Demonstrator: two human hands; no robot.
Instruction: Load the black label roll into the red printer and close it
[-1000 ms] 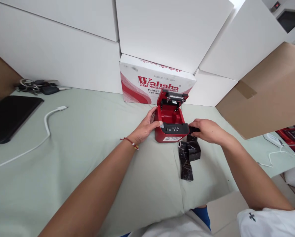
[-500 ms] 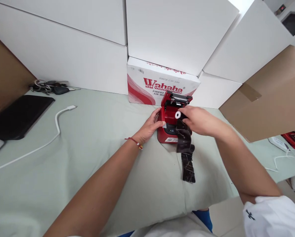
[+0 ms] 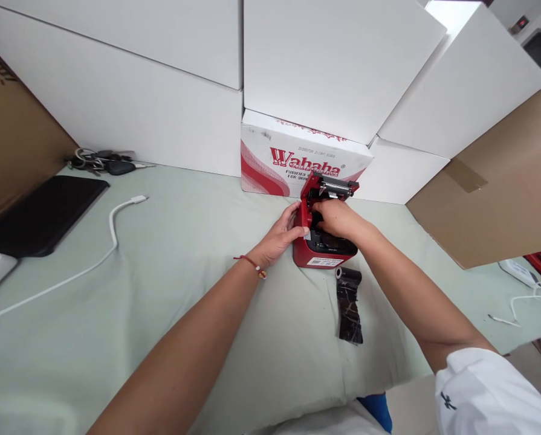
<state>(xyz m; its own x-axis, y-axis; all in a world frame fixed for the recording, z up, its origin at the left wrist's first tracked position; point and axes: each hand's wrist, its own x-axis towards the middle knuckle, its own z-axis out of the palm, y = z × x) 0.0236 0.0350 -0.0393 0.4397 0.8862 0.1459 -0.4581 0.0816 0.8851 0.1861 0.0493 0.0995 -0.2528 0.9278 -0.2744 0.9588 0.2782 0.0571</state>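
Note:
A small red label printer (image 3: 301, 254) stands on the cloth with its lid (image 3: 331, 186) raised. My left hand (image 3: 279, 238) grips the printer's left side, thumb on the front rim and fingers behind. My right hand (image 3: 338, 219) reaches down into the open compartment, its fingers curled around a black ribbon roll that is mostly hidden by the hand and the casing. Some dark film (image 3: 333, 240) shows beneath that hand. In front of the printer lies a second black ribbon roll (image 3: 349, 305) on a white core, its crinkled end unrolled towards me.
Behind the printer is a Wahaha carton (image 3: 270, 163) against white boxes (image 3: 320, 60). At left are keys (image 3: 111, 163), a black tablet-like slab (image 3: 43, 211) and a white cable (image 3: 113, 226). A cardboard box (image 3: 483, 181) stands at right.
My right hand has lowered the black ribbon roll from above into the printer, and its hanging tail no longer drapes over the front. My left hand keeps its hold.

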